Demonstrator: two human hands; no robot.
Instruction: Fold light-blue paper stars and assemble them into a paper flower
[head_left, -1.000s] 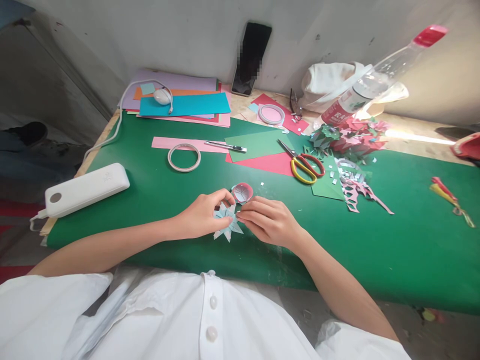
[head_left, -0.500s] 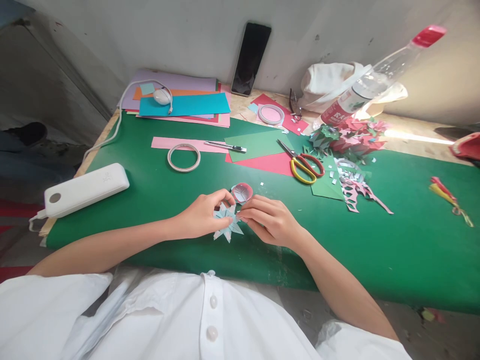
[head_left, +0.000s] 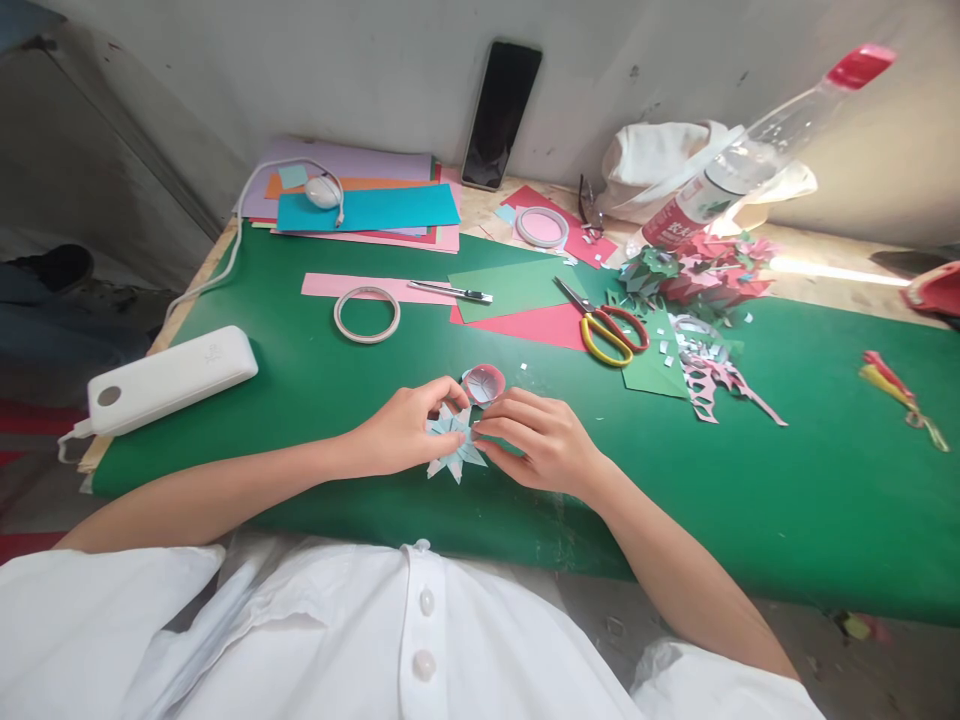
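A light blue paper flower (head_left: pixel 454 458) with pointed petals is held just above the green tabletop, near the front edge. My left hand (head_left: pixel 409 430) grips it from the left, thumb on top and fingers curled behind. From the right, my right hand (head_left: pixel 544 440) has its fingertips at the flower's right petals, thumb and fingers close together; whether they pinch a petal or something small is hidden. Directly behind the flower stands a small round pink-and-red paper cup shape (head_left: pixel 484 384) with a pale inside.
Behind my hands lie a tape roll (head_left: pixel 367 338), a craft knife (head_left: pixel 471 295) and scissors (head_left: pixel 607 335) on coloured paper. A white power bank (head_left: pixel 176 383) is at left. Paper flowers (head_left: pixel 712 270), a bottle (head_left: pixel 720 180) and paper scraps (head_left: pixel 709 385) sit at right. A phone (head_left: pixel 501 115) leans on the wall.
My right hand's fingers have shifted slightly at the flower's right edge, the thumb side a little more apart. The left hand and the flower stay almost in place.
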